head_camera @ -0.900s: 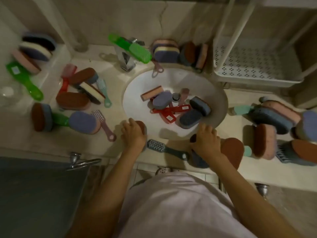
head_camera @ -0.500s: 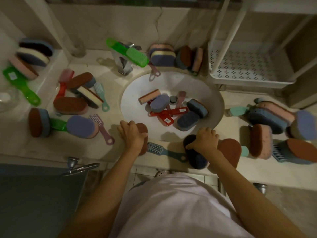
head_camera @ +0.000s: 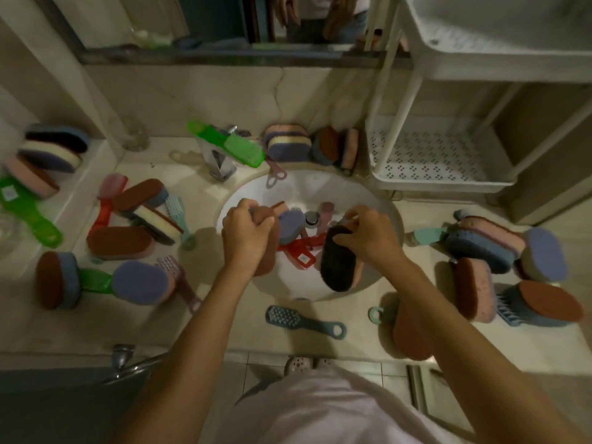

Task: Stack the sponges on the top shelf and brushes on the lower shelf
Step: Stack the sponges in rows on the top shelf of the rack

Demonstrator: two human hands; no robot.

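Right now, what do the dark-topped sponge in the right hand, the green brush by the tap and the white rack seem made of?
Dark-topped sponge, gripped by the right hand: likely soft foam under a rough matte scouring layer; two coloured layers show.
Green brush: translucent glossy plastic; light passes through it.
White rack: probably matte moulded plastic, punched with small regular holes.
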